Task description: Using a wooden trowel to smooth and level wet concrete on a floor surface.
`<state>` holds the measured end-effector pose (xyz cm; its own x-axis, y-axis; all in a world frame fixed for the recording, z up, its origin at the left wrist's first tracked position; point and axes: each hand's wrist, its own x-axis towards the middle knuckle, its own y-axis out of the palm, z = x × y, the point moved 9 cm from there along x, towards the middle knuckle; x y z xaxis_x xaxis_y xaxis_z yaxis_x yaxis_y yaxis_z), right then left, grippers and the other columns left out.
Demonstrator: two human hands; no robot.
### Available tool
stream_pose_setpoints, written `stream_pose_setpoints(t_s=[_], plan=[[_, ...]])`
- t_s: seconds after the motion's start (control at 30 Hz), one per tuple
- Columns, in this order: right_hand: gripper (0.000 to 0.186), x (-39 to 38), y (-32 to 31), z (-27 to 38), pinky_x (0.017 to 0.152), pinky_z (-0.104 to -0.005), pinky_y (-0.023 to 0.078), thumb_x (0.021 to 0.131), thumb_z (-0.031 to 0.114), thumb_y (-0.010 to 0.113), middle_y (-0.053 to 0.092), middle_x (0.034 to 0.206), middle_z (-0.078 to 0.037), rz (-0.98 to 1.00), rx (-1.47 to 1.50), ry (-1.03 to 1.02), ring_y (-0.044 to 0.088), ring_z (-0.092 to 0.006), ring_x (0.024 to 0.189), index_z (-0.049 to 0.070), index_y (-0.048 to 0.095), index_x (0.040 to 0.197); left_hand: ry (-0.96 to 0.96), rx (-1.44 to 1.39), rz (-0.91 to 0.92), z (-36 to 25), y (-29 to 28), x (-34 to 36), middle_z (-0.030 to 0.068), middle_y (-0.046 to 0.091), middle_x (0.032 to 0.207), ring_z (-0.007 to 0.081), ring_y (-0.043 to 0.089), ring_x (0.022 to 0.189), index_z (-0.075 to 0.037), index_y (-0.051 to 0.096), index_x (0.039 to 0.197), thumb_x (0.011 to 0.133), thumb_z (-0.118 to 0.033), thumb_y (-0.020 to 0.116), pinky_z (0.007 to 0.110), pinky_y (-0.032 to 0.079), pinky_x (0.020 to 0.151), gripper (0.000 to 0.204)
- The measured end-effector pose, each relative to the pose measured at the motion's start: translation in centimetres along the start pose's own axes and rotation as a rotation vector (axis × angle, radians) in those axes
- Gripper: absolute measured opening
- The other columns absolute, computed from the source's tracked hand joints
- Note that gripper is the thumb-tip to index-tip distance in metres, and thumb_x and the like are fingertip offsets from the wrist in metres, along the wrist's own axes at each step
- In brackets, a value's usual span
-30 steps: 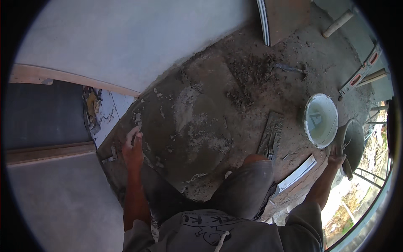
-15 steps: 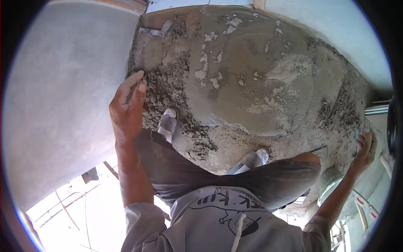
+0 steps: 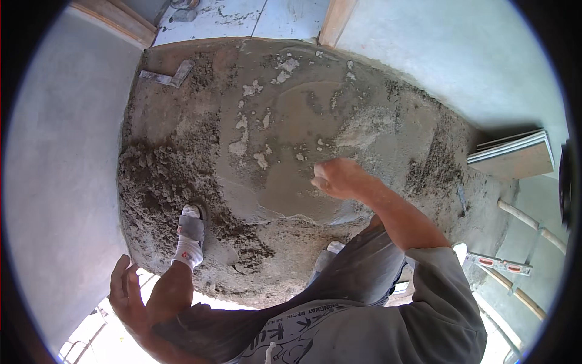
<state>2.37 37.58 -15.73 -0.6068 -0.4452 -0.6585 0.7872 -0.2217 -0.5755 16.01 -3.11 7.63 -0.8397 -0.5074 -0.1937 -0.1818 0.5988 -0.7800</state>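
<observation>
right hand (image 3: 341,178) clenched above the wet cement patch (image 3: 296,130)

the cement patch spreads over the middle of the floor (image 3: 291,279), reaching its far edge, with pale crumbly blotches on its upper part. the right hand is curled into a fist above the patch's near right portion; whether anything small sits inside cannot be told. the left hand (image 3: 128,294) is loose and empty, fingers apart, beside the bare left leg at the floor's near left edge.

dark loose mortar (image 3: 160,182) lies along the floor's left edge, next to a sandaled left foot (image 3: 191,227). a bent flat strip (image 3: 176,76) rests near the far left corner, and white tiles (image 3: 224,21) begin beyond the far edge. at the right edge, a stack of panels (image 3: 512,159) leans by the wall (image 3: 448,73); a spirit level (image 3: 503,265) is nearer the person.
</observation>
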Motion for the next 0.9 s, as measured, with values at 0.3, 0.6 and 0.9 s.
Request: stream_pose_setpoints(t_s=[0.3,0.6,0.9], plan=[[0.035,-27.9,17.7,-36.5,0.081,-0.0478,0.049,0.083,0.032,0.053,0.063,0.092,-0.028,-0.99,0.356,1.015,0.06,-0.045,0.092,0.003,0.059,0.1,0.122,0.147,0.199,-2.0,3.3,5.7,0.0126,0.053,0.131,0.0253,0.056,0.114,-0.001,0.046,0.135,0.097,-0.031,0.049,0.035,0.04,0.097,0.049],[0.055,-30.7,37.9,-32.3,0.079,-0.0382,0.049,0.076,0.041,0.071,0.065,0.097,-0.018,-1.196,1.261,1.451,0.063,-0.0281,0.089,-0.007,0.061,0.101,0.362,0.132,0.147,-11.6,10.8,5.3,0.0127,0.059,0.123,0.0199,0.056,0.112,0.001,0.055,0.126,0.096,-0.026,0.053,0.031,0.04,0.098,0.041],[0.023,-22.9,7.4,-26.5,0.042,-0.026,0.039,0.085,0.023,0.065,0.054,0.061,-0.002,-0.899,1.157,0.471,0.05,-0.0113,0.045,0.003,0.056,0.09,0.254,-0.053,-0.029,-7.9,2.3,1.3,0.0132,0.06,0.12,0.0186,0.057,0.109,0.003,0.054,0.126,0.096,-0.025,0.056,0.029,0.043,0.094,0.041]])
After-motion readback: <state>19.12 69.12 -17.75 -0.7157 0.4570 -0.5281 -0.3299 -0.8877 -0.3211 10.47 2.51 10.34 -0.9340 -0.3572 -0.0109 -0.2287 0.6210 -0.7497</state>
